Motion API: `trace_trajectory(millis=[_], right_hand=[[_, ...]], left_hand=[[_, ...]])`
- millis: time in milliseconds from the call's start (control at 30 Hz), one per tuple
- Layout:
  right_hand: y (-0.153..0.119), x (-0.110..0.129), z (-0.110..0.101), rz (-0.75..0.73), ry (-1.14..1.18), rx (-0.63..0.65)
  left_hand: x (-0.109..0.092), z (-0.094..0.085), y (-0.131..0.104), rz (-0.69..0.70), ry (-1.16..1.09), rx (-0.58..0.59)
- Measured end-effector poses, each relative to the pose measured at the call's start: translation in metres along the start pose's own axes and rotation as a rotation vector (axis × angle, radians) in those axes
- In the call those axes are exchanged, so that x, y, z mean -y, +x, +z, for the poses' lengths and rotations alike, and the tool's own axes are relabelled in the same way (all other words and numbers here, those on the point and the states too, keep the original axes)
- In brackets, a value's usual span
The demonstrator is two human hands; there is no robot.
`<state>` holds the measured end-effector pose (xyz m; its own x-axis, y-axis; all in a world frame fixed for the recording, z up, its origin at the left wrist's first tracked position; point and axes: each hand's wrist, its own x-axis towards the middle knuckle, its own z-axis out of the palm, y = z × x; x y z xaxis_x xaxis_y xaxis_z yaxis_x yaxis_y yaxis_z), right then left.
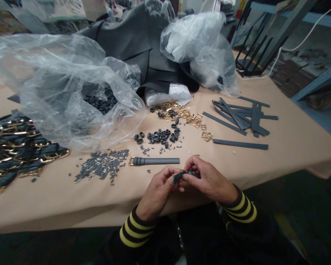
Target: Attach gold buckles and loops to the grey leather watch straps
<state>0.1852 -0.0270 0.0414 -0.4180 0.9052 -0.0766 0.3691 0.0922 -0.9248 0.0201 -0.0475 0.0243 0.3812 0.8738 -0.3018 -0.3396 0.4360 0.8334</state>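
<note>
Close to the table's front edge, my left hand and my right hand come together on one dark grey strap. Both pinch it with thumb and fingers. A bit of gold buckle shows between the fingertips; the rest of it is hidden. Just beyond my left hand, a finished-looking strap lies flat, with a gold buckle and loops at its left end. Past it sits a pile of small dark loops. Tiny grey pieces are heaped to the left.
Gold buckles lie in a loose pile farther back. Grey strips are scattered at right. Buckled straps are heaped at far left. Clear plastic bags and grey sheet material stand behind. A black router sits at the back right.
</note>
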Motion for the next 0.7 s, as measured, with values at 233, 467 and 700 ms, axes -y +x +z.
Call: trace_trajectory(millis=[233,467,700], right_hand=[[0.001,0.001,-0.003,-0.013,-0.092,0.135],[0.000,0.000,-0.009,0.010,0.057,0.287],[-0.001,-0.011,-0.013,0.069,-0.062,0.330]], left_hand=[[0.004,-0.011,0.003,-0.088,-0.034,0.122],[0.004,-0.013,0.000,-0.138,-0.181,0.132],[0.008,-0.014,0.003,-0.028,0.152,0.072]])
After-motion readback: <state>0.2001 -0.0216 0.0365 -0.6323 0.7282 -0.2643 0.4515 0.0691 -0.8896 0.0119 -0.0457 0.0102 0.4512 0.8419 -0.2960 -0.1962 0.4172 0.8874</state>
